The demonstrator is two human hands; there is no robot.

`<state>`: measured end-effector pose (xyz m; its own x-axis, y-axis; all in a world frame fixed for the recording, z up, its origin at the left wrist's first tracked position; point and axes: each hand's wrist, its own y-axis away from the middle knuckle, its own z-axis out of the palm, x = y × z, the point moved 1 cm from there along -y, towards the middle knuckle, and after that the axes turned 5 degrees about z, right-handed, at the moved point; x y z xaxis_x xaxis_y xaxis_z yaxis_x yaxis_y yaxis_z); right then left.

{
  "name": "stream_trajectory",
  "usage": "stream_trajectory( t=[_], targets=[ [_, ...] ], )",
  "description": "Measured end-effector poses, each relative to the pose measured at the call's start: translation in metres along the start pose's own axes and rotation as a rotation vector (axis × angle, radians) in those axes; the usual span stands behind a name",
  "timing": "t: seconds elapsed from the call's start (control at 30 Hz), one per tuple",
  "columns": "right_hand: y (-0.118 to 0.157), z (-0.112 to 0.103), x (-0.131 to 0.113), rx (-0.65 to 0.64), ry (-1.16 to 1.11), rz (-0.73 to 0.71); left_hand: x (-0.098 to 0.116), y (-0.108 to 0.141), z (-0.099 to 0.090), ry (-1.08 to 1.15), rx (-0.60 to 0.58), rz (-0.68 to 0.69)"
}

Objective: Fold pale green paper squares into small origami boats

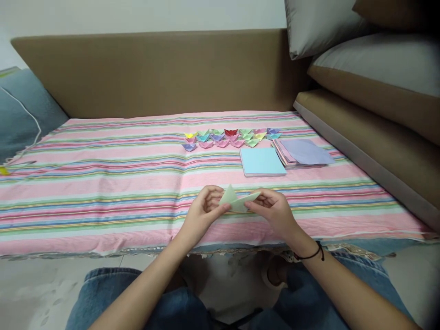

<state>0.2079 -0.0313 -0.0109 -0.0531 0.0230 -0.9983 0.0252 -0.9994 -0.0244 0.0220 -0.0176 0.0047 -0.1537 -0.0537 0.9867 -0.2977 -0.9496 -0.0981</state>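
Note:
Between my two hands is a pale green folded paper [236,203], with one pointed flap standing up on the left and another reaching out to the right. My left hand [208,205] pinches its left side, thumb in front and fingers behind. On the right end, my right hand [270,205] grips it between thumb and fingers. The paper is held just above the striped cloth, near the front edge. Beyond it lie a stack of light blue square paper [263,162] and a fanned pile of purple and pink sheets [305,152].
Rows of small folded paper boats [231,137] in many colours stand further back. A pink striped cloth [137,183] covers the seat, with a brown backrest [165,75] behind. Cushions [371,123] are stacked at the right. A white cord [25,110] runs over a blue cushion at left.

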Motion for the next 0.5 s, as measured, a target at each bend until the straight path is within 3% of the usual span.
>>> stream_trajectory(
  t=[0.17,0.33,0.5],
  targets=[
    [0.004,0.002,-0.001,0.027,0.094,-0.133,-0.005,0.005,0.0,-0.131,0.033,0.062],
    [0.006,0.002,-0.002,-0.039,0.13,-0.247,0.006,0.009,0.001,-0.38,0.075,0.263],
    [0.005,0.001,-0.008,-0.016,0.264,-0.426,0.008,0.01,0.001,-0.388,0.06,0.339]
  ],
)
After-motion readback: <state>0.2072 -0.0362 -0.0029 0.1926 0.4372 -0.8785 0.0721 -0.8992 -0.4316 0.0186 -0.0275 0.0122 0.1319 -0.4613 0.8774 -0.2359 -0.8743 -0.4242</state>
